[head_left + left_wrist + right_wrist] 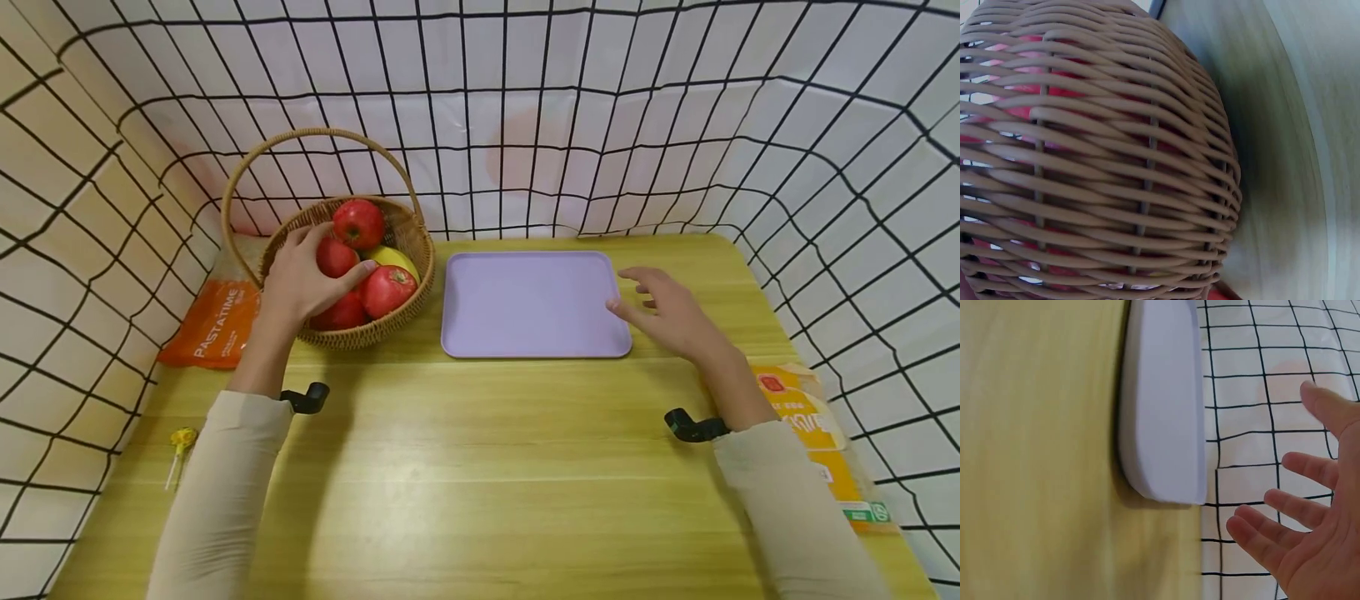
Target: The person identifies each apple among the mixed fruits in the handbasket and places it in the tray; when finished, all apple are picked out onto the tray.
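Note:
In the head view a wicker basket (405, 312) with a tall arched handle holds several red apples and a yellow fruit (394, 260). My left hand (296, 279) reaches over the basket's left rim and grips a red apple (337, 257), fingers along its upper left and thumb along its lower right. The left wrist view is filled by the basket's woven side (1097, 144), which hides that hand's fingers. My right hand (667, 312) hovers at the right edge of a lilac tray (532, 304), holding nothing. In the right wrist view its fingers (1300, 509) are spread apart.
An orange PASTATIME bag (217, 325) lies left of the basket. A yellow lollipop (182, 437) lies beside the left sleeve. Under the right forearm is a yellow-orange food packet (813, 425). Black-and-white grid cloth (540, 125) encloses the wooden table (487, 467) at the back and sides.

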`<state>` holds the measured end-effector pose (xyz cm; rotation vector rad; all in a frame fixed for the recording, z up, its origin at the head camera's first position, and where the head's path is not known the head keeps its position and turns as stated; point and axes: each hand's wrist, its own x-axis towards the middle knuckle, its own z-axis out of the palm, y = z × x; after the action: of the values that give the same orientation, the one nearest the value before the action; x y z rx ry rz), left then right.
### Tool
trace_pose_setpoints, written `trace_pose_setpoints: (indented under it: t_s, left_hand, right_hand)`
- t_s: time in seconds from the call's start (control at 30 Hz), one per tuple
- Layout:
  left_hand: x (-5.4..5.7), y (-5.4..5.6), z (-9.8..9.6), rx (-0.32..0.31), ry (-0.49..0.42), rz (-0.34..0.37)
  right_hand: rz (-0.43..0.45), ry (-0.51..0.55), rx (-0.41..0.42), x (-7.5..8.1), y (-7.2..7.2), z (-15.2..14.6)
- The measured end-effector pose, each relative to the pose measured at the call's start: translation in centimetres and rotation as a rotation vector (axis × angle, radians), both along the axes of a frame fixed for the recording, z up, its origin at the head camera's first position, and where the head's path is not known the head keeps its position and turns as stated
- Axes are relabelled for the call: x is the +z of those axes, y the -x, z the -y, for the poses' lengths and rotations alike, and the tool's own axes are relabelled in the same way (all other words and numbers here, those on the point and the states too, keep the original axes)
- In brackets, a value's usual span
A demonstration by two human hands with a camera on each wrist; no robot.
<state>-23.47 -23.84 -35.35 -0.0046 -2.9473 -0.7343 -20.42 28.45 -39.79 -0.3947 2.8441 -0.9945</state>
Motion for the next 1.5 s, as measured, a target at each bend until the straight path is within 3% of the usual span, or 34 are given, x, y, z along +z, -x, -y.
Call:
trace_pose_setpoints:
  t_s: [0.37,0.9,1.23,1.37,1.5]
  left_hand:
    - [-0.6,-0.3,0.4,0.028,-0.055,-0.060]
    - [-1.0,-0.2,0.4,0.019,-0.126,-0.074]
    - [-0.9,0.0,0.3,0.097,-0.198,-0.137]
    - [-0.8,-0.2,0.2,0.093,-0.231,-0.135]
    - [-0.8,-0.3,0.2,0.074,-0.208,-0.121]
  right_hand:
    - [-0.018,0.045,-0.052,-3.0,-0.7,1.1]
    - [-0.006,0.046,-0.132,-5.9,-0.5,1.0]
    - [0.009,0.089,-0.193,-6.8,-0.2,1.1]
    - [0.003,0.134,-0.206,-7.5,-0.2,0.9]
    - [-0.018,0.146,-0.199,-8.1,-0.3,0.7]
